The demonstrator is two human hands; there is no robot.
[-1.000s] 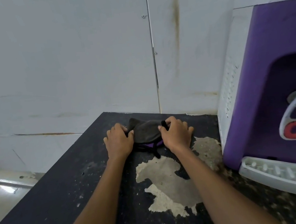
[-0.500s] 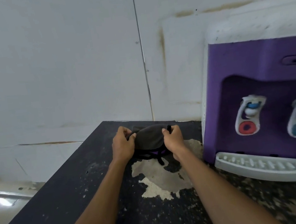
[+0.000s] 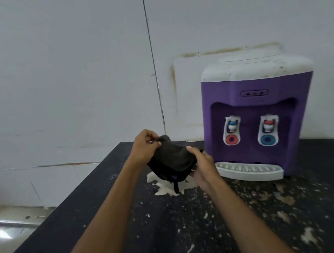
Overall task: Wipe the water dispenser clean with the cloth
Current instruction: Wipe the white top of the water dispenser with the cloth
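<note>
Now, left of the water dispenser (image 3: 256, 85), the left grip (image 3: 144, 148) is pinching the upper corner of the dark cloth (image 3: 172, 157), fingers curled round it. The cloth is being held up over the black tabletop (image 3: 109, 208), just left of the dispenser and apart from it. Nearer the dispenser, the right grip (image 3: 204, 167) is clutching the cloth's lower edge, beside the white drip tray (image 3: 250, 170).

Left hand (image 3: 145, 146), right hand (image 3: 202, 167), both curled
</note>
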